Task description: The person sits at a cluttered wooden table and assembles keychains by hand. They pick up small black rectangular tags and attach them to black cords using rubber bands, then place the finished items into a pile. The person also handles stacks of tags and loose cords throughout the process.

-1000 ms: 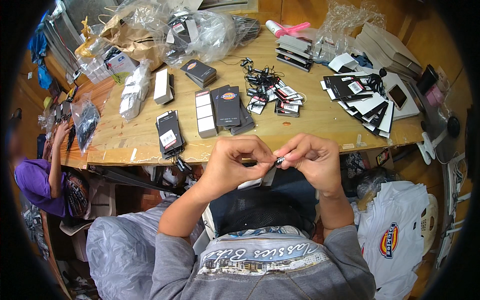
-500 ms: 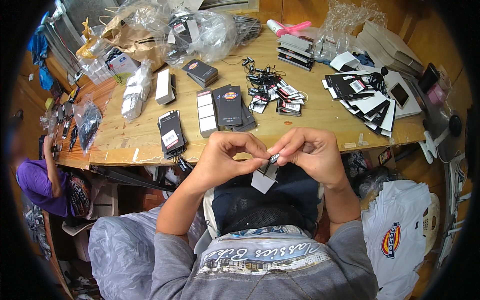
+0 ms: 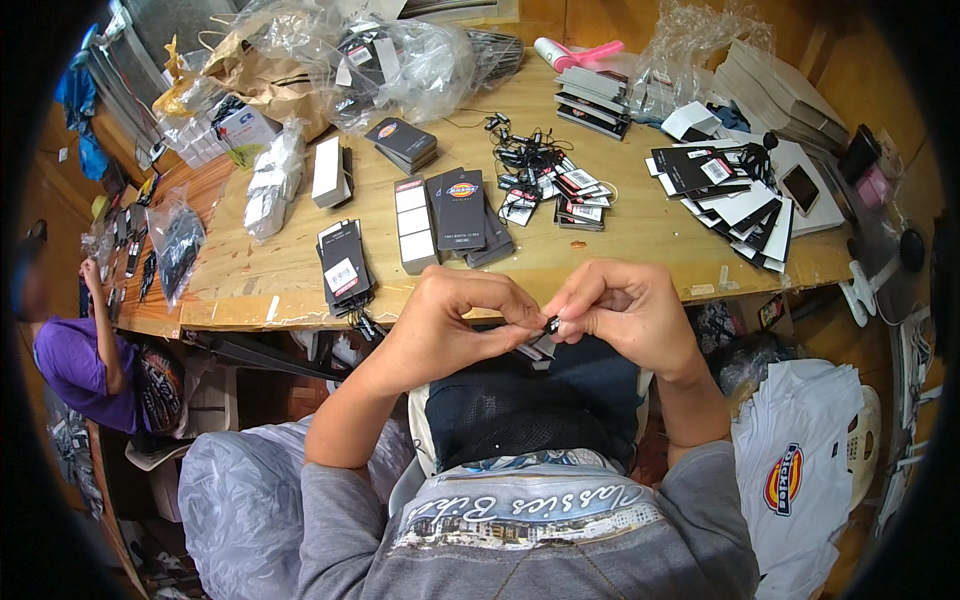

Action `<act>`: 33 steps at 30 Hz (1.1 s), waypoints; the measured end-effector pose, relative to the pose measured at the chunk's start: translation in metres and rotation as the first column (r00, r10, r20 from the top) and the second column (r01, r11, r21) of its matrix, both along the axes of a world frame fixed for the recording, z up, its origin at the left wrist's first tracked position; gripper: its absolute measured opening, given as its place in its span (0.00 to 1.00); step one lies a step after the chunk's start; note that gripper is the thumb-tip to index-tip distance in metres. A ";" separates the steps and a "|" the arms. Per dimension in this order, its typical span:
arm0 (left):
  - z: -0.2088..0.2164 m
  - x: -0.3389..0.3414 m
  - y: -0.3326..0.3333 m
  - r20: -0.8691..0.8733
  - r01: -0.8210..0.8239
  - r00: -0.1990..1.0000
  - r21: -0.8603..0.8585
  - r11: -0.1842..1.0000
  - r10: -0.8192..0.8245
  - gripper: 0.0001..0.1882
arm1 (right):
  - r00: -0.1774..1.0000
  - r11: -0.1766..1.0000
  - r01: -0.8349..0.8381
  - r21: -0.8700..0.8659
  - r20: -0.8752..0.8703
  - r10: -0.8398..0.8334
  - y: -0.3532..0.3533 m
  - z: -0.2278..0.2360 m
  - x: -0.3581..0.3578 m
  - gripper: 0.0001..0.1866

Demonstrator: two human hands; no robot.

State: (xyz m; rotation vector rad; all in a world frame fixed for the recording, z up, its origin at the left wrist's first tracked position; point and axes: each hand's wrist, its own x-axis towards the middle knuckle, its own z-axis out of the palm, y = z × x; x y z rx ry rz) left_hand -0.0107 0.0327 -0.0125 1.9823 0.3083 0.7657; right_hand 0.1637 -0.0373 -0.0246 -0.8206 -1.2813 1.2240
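Observation:
Over my lap, just off the table's front edge, my left hand [image 3: 462, 318] and my right hand [image 3: 628, 315] meet fingertip to fingertip. Pinched between them is a small black string seal [image 3: 551, 325] of a hang tag. The tag [image 3: 541, 350] dangles under my fingers, pale and tilted, mostly hidden by them. Both hands are closed, with thumb and forefinger pressed together. Nearest to my left hand lies a stack of black hang tags [image 3: 343, 262], its black strings drooping over the edge. Beyond my hands are a stack of larger black cards [image 3: 462, 220] and a strip-labelled white stack [image 3: 414, 230].
A tangle of black strings with tags [image 3: 525, 165] lies mid-table. Fanned tags [image 3: 735, 195] and a phone [image 3: 799, 190] lie at right. Plastic bags [image 3: 430, 75] crowd the back. White shirts [image 3: 790, 480] are piled at lower right; another person [image 3: 85, 365] sits at left.
The hanging tag has swung and turned, so less of its pale face shows. My fingers have shifted slightly around the seal. The other person's hand has moved up a little.

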 end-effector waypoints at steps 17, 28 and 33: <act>-0.001 -0.004 0.001 -0.011 0.041 0.999 0.022 0.999 -0.041 0.03 | 0.942 0.856 -0.271 -0.441 0.061 0.330 0.012 0.015 0.007 0.07; -0.003 -0.002 -0.003 0.027 0.046 0.999 0.019 0.999 -0.046 0.02 | 0.945 0.838 -0.320 -0.442 -0.085 0.316 0.011 0.013 0.008 0.07; -0.003 -0.003 0.000 -0.028 0.081 0.996 -0.012 0.997 -0.081 0.02 | 0.940 0.817 -0.327 -0.476 -0.079 0.330 0.012 0.013 0.008 0.06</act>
